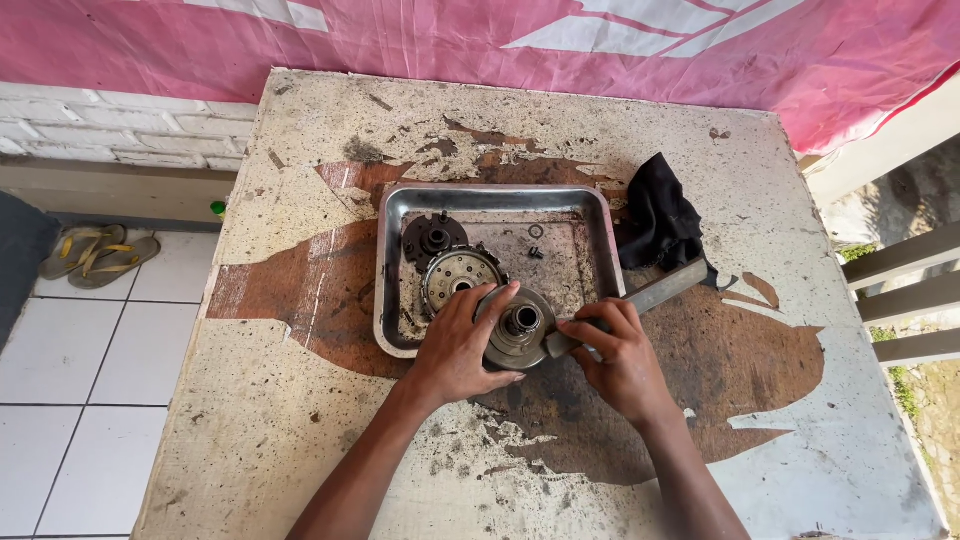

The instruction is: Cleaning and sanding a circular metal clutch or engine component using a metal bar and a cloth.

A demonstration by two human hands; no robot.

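My left hand [455,345] grips the left side of a round, greasy metal clutch-like part [518,330] with a hollow hub in its middle. It rests at the near edge of a shallow steel tray [392,240]. My right hand [615,355] holds a long flat metal tool [660,292], whose end meets the part's right side. Inside the tray lie a round toothed metal part [455,275], a dark disc [433,238] and two small loose bits [536,242].
A black rag [660,225] lies on the worn, peeling table [300,400] right of the tray. Pink cloth [500,40] hangs behind the table. Sandals [95,255] sit on the tiled floor at left, a railing [905,300] at right.
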